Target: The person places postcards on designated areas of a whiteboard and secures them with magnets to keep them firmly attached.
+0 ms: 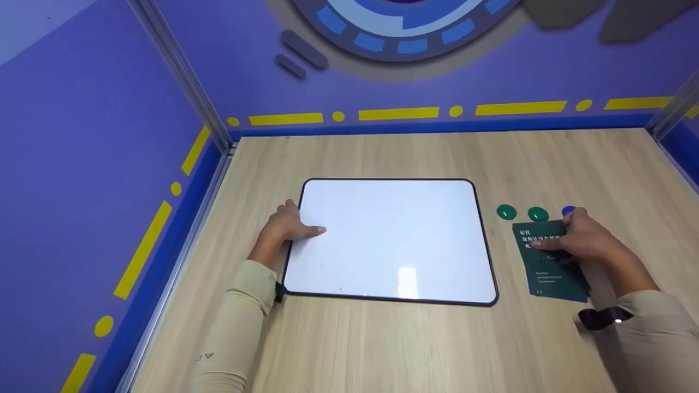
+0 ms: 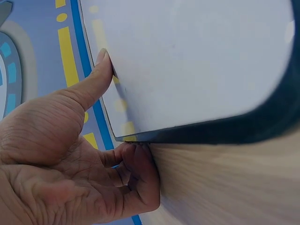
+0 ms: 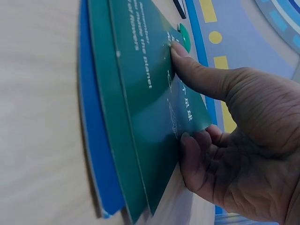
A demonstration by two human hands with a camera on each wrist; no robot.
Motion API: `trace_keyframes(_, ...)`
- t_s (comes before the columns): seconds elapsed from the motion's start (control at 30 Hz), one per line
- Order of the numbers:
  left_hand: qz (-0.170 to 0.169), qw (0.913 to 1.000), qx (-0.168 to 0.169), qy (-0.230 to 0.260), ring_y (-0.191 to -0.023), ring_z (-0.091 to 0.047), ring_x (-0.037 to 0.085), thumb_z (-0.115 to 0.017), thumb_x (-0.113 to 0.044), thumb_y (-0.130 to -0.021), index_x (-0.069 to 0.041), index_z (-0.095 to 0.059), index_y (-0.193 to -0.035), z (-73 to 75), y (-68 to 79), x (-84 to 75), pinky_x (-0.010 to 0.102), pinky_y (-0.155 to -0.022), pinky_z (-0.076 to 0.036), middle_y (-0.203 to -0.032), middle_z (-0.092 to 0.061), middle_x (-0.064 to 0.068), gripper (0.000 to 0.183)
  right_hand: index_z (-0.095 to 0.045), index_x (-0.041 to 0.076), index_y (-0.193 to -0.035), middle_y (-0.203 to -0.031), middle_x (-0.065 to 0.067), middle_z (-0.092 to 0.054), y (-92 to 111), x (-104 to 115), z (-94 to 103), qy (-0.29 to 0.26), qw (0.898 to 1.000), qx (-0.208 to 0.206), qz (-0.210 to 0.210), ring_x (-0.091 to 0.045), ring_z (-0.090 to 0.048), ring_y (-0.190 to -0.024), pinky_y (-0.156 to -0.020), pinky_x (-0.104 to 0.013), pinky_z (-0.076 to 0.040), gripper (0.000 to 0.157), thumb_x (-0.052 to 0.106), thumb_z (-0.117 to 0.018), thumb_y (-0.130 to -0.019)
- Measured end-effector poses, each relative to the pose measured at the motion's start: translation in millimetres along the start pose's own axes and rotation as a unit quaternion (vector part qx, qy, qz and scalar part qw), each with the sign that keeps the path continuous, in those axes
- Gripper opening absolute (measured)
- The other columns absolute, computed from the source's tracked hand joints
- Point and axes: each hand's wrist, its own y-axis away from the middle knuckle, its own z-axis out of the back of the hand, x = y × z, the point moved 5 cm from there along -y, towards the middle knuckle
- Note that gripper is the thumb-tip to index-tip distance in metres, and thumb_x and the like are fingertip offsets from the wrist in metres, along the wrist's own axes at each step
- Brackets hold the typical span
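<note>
A whiteboard (image 1: pixel 382 245) with a thin black rim lies flat on the wooden table. At its left edge my left hand (image 1: pixel 285 222) grips it, thumb laid over the white surface. The left wrist view shows the fingers (image 2: pixel 145 176) curled in against the edge from below. To the right of the board is a small stack of dark green cards (image 1: pixel 551 281) with white print. My right hand (image 1: pixel 587 237) pinches this stack, thumb on the top card, other fingers curled at its right edge. A blue card (image 3: pixel 96 140) shows lowest in the fanned stack.
Just beyond the cards sit two glossy green round pieces (image 1: pixel 506 212) and a blue one (image 1: pixel 568 209), partly covered by the right hand. Blue-purple panels (image 1: pixel 382 93) with yellow marks stand along the table's back and left sides. Metal posts (image 1: pixel 185 71) join them.
</note>
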Motion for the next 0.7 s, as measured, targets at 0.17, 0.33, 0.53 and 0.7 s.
trace_keyframes(0.17, -0.004, 1.0, -0.001, 0.005, -0.16, -0.03, 0.051, -0.08, -0.054, -0.091, 0.007, -0.009, -0.168, -0.9, -2.0, 1.5, 0.059, -0.13, -0.033, -0.172, -0.024, 0.034, 0.121, -0.016, -0.018, -0.147, -0.126, -0.04, -0.047, 2.6, -1.5, -0.6, -0.007, 1.0, -0.009, 0.003, -0.044, -0.065, -0.103, -0.081, -0.049, -0.064, 0.118, 0.059, -0.084, -0.087)
trace_keyframes(0.33, -0.001, 0.9999, 0.005, 0.01, -0.162, -0.026, 0.05, -0.081, -0.053, -0.091, 0.007, -0.005, -0.169, 0.5, -3.2, 3.7, 0.057, -0.132, -0.03, -0.174, -0.02, 0.033, 0.123, -0.026, -0.018, -0.139, -0.123, -0.037, -0.047, 3.4, 1.3, -1.8, -0.005, 0.999, -0.033, 0.026, -0.047, -0.061, -0.106, -0.086, -0.056, -0.062, 0.095, 0.048, -0.08, -0.095)
trace_keyframes(0.53, 0.0, 0.9999, 0.004, 0.012, -0.163, -0.025, 0.051, -0.081, -0.053, -0.092, 0.006, -0.005, -0.169, 0.6, -3.0, 3.1, 0.058, -0.132, -0.029, -0.175, -0.018, 0.033, 0.123, -0.033, -0.009, -0.128, -0.117, -0.028, -0.046, 6.1, 4.6, 2.6, -0.017, 0.997, -0.05, 0.056, -0.039, -0.056, -0.105, -0.077, -0.031, -0.051, 0.05, 0.026, -0.063, -0.108)
trace_keyframes(0.7, -0.002, 0.9998, 0.008, 0.015, -0.163, -0.022, 0.051, -0.079, -0.053, -0.093, 0.005, -0.004, -0.169, -0.8, -4.7, -0.6, 0.058, -0.133, -0.028, -0.176, -0.016, 0.032, 0.122, -0.041, -0.008, -0.135, -0.124, -0.027, -0.055, 13.9, 10.7, 10.5, -0.035, 0.993, -0.075, 0.085, -0.023, -0.057, -0.101, -0.075, -0.022, -0.045, 0.045, 0.027, -0.056, -0.111)
